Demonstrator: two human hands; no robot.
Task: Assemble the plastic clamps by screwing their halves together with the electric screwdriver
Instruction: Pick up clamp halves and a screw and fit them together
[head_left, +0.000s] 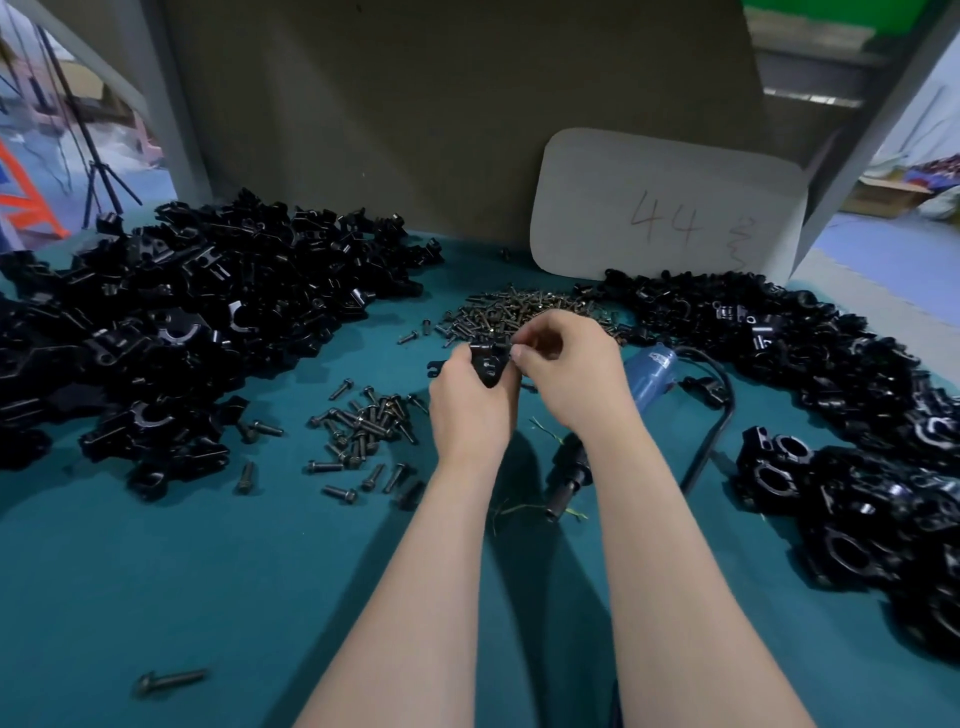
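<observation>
Above the middle of the teal table, my left hand (470, 400) grips a black plastic clamp (489, 361). My right hand (571, 371) is at the clamp's right side, thumb and fingers pinched at its top edge; what they pinch is too small to tell. The blue electric screwdriver (652, 376) lies on the table just right of my right hand, its black tip (569, 480) pointing toward me and its black cable (719, 415) curving off to the right. Behind my hands lies a heap of small screws (519, 309).
A large pile of black clamp halves (182, 322) fills the left of the table. More black clamp parts (831, 395) cover the right side. Longer bolts (363, 431) are scattered left of my left forearm, one bolt (169, 680) near the front. A grey card marked 44 (670, 208) leans on the back wall.
</observation>
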